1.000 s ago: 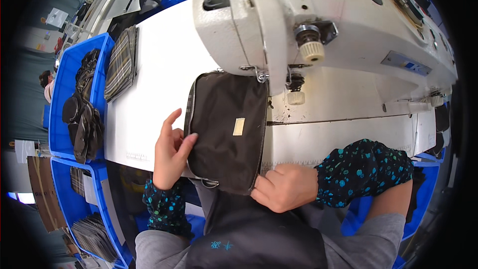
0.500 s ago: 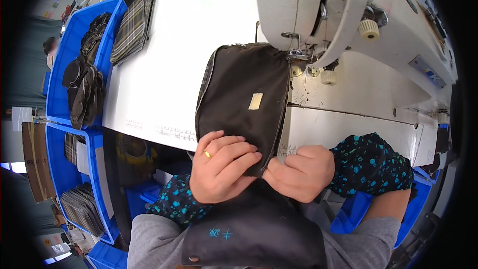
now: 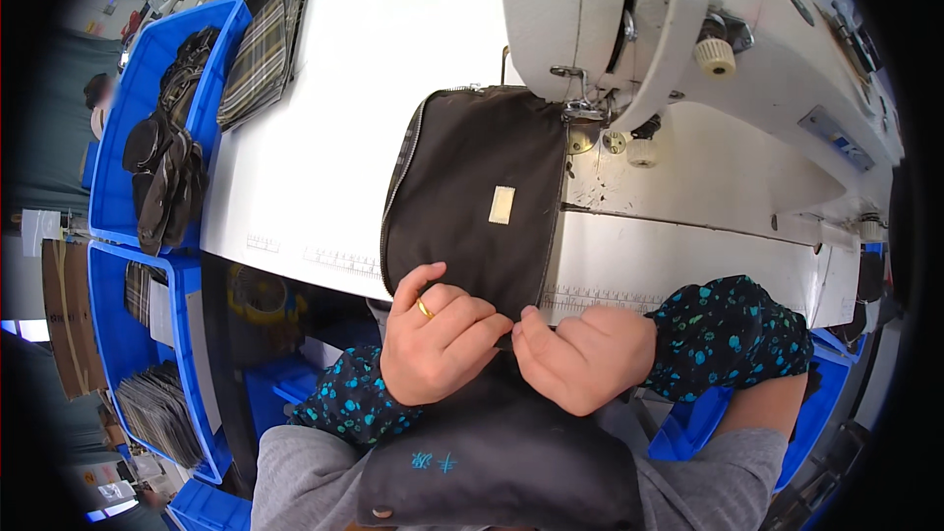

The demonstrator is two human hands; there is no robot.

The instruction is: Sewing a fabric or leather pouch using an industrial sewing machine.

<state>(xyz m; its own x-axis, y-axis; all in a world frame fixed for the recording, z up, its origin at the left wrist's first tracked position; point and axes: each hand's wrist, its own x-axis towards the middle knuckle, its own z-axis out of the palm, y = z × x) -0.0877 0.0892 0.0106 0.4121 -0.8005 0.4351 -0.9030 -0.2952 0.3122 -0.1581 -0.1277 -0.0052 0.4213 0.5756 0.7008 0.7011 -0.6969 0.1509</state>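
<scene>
A dark brown fabric bag (image 3: 472,197) with a small cream label and a zipper along its left edge lies on the white sewing table (image 3: 324,138), its far right corner under the needle of the white sewing machine (image 3: 678,29). My left hand (image 3: 438,334), with a gold ring, pinches the bag's near edge at the table front. My right hand (image 3: 585,354) grips the same edge right beside it, fingertips touching the left hand's.
A blue bin (image 3: 162,128) at the left holds dark bags; folded plaid fabric (image 3: 261,54) lies at the table's far left. Lower blue bins (image 3: 147,374) hold stacked fabric pieces. More blue bins sit under the table at right.
The view has tilted. My left hand has slid from the bag's left side to its near edge, meeting my right hand there; both now pinch the near edge together.
</scene>
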